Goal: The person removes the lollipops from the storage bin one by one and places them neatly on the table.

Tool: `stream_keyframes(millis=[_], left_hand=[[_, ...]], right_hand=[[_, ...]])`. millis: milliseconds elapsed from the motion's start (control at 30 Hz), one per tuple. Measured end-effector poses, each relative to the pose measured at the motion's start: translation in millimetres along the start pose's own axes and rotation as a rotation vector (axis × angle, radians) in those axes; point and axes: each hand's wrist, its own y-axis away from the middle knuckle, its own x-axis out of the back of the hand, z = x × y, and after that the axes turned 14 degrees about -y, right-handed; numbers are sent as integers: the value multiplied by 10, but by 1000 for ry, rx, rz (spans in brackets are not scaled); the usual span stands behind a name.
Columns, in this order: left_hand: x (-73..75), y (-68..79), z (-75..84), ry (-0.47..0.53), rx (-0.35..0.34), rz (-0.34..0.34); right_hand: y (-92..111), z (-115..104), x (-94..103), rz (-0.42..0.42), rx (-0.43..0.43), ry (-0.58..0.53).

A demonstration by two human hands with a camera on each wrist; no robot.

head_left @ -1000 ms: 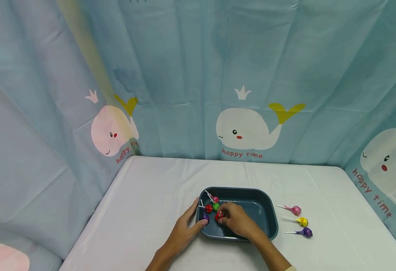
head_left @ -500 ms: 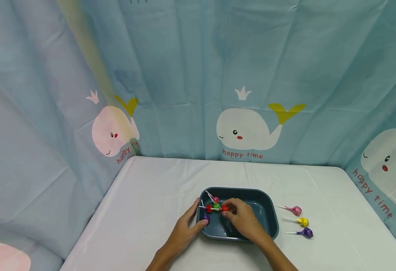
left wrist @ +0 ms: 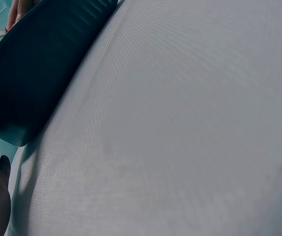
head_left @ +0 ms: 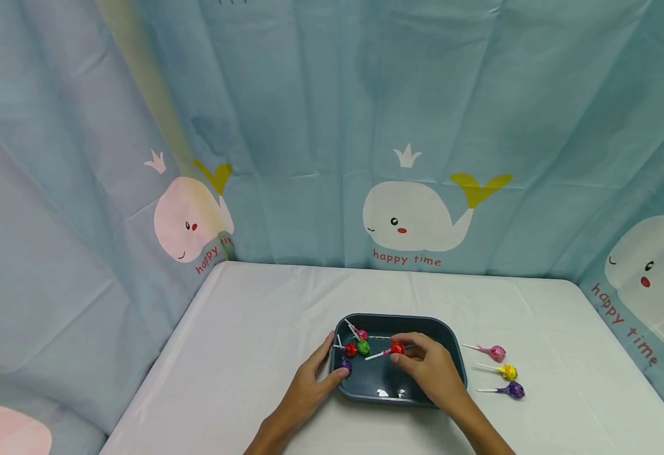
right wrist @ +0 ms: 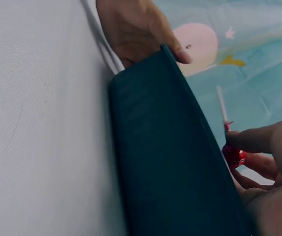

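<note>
A dark blue-green tray [head_left: 374, 384] rests on the white table. My left hand [head_left: 307, 387] holds its left end, thumb over the rim and fingers along the outer wall; the right wrist view shows this grip too. Between thumb and fingers, my right hand [head_left: 436, 373] pinches a red lollipop [head_left: 397, 348] by its wrapped head over the tray, the white stick pointing left. Bunched at the tray's left end are a pink lollipop [head_left: 362, 334], a green lollipop [head_left: 363, 347], another red lollipop [head_left: 350, 350] and a purple lollipop [head_left: 346, 365] close to my left thumb.
Right of the tray, a pink lollipop [head_left: 497, 353], a yellow lollipop [head_left: 509, 373] and a purple lollipop [head_left: 515, 390] lie in a column, sticks pointing left. A whale-print curtain [head_left: 309, 126] surrounds the back and sides of the table [head_left: 252, 341].
My right hand has lifted the red lollipop from among the others and carried it rightward over the tray. The left hand and the tray have stayed put.
</note>
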Motion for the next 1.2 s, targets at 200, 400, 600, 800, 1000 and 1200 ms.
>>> stream_keyframes(millis=[200, 400, 600, 800, 1000, 1200], left_hand=[[-2, -8, -6, 2, 5, -9], [-2, -11, -22, 2, 13, -18], [-3, -8, -23, 7, 8, -23], [-5, -5, -16, 15, 13, -16], [-12, -5, -28, 7, -1, -8], [-4, -4, -15, 7, -3, -6]], right_hand=[[87, -21, 159, 27, -56, -40], [148, 37, 278, 58, -68, -59], [215, 60, 386, 80, -84, -86], [279, 75, 504, 129, -81, -67], [355, 96, 622, 171, -66, -79], [429, 131, 737, 193, -6, -133]])
